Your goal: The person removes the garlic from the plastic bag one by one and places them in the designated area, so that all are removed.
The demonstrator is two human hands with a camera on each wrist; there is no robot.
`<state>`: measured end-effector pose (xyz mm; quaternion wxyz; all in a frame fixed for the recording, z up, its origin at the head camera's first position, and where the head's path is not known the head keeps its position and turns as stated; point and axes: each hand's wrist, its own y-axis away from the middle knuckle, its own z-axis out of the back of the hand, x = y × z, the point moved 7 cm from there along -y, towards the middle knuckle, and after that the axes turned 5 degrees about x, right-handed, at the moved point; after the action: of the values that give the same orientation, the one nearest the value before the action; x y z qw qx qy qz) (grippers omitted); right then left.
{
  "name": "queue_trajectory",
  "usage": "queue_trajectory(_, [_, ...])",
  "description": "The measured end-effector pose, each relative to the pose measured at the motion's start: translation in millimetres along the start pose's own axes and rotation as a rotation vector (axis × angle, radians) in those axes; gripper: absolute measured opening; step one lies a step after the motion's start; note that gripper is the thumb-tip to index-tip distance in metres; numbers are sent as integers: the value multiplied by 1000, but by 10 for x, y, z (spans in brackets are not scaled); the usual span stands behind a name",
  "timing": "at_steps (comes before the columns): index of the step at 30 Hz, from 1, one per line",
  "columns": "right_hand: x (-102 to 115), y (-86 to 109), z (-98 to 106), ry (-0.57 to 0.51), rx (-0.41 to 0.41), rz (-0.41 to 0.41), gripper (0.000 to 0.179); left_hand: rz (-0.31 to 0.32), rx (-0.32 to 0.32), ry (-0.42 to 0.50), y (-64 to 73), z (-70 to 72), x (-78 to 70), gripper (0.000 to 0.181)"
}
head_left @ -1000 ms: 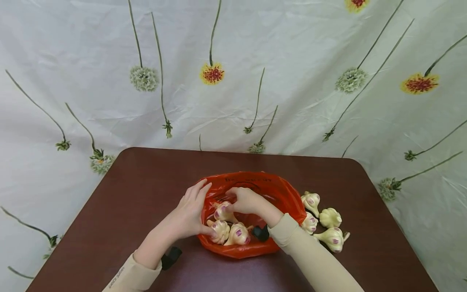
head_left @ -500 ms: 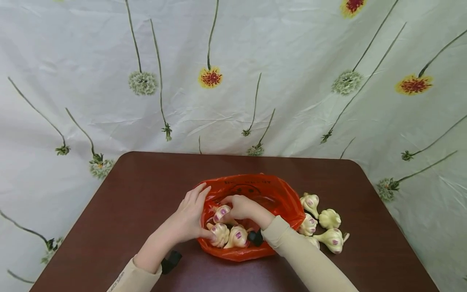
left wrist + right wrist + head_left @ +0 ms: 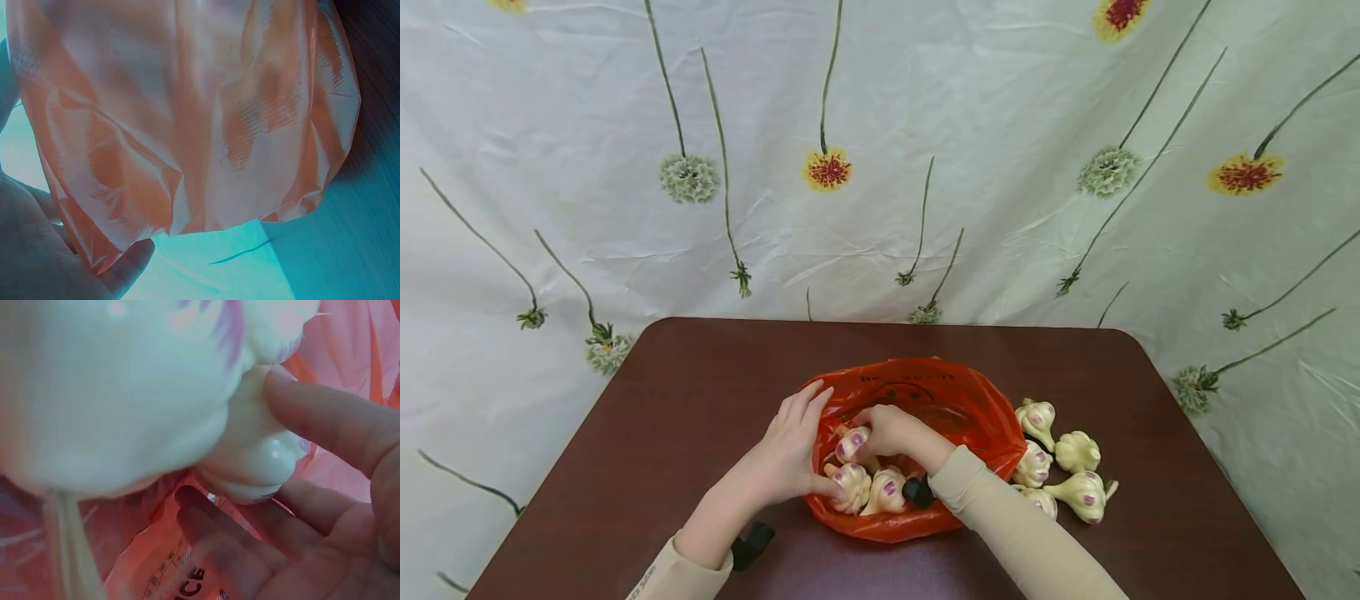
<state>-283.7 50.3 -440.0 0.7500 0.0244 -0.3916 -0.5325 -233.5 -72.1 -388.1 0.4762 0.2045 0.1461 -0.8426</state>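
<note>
A red plastic bag [image 3: 981, 408] lies with its mouth spread wide on the table, several garlic bulbs inside. My left hand [image 3: 782, 462] holds the bag's left edge, thumb inside by a garlic bulb [image 3: 852, 487] and fingers outside. In the left wrist view, the bag's side [image 3: 206, 137] fills most of the picture. Reaching into the bag, my right hand [image 3: 897, 432] grips another garlic bulb [image 3: 851, 445]. The right wrist view shows my thumb [image 3: 337, 419] on that bulb [image 3: 253, 447], fingers behind and below it. A nearer bulb [image 3: 112, 394] hides part of it.
Several more garlic bulbs [image 3: 1077, 452] lie on the dark brown table [image 3: 722, 383], just right of the bag. Behind the table hangs a pale cloth [image 3: 1015, 108] printed with flowers. A black wrist strap piece [image 3: 752, 546] shows by my left sleeve.
My right hand has moved slightly left and lower inside the bag, its fingers closer round the garlic bulb. The left hand keeps its place at the bag's edge. The head view has tilted slightly.
</note>
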Motion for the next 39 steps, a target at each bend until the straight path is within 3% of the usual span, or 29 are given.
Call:
queue_trajectory(5, [-30, -25, 5, 27, -12, -47, 57, 1, 0, 5, 0, 20, 5, 124])
queue_trajectory(16, [-70, -77, -10, -15, -33, -59, 64, -9, -2, 3, -31, 8, 39, 124])
queue_trajectory(27, [-13, 13, 253, 7, -119, 23, 55, 0, 11, 5, -60, 15, 82, 123])
queue_trajectory(35, [-46, 165, 483, -189, -149, 25, 62, 18, 39, 7, -90, 10, 124, 122])
queue_trajectory(39, [-42, 269, 599, -219, -170, 35, 61, 26, 44, 13, -98, 7, 141, 122])
